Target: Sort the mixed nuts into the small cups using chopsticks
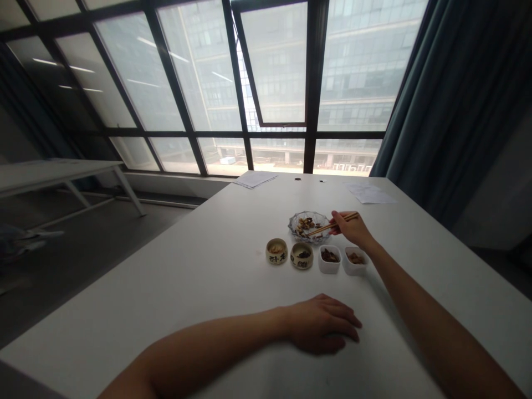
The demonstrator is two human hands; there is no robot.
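Note:
My right hand [351, 229] holds a pair of wooden chopsticks [332, 224], and their tips reach over a patterned glass dish [303, 216] heaped with brown food. My left hand [322, 324] lies on the white table [199, 288] with its fingers slightly spread, holding nothing. In front of the glass dish stand two small lettered ceramic cups [276, 251] [301, 255] with food inside. To their right, just below my right wrist, are two small white square dishes [330, 259] [355, 261], also holding food.
Loose sheets of paper [255, 178] [369, 194] lie near the table's far edge, below a large window [274, 72]. A dark curtain [432, 83] hangs at the right. Another white table [54, 174] stands on the floor at the left.

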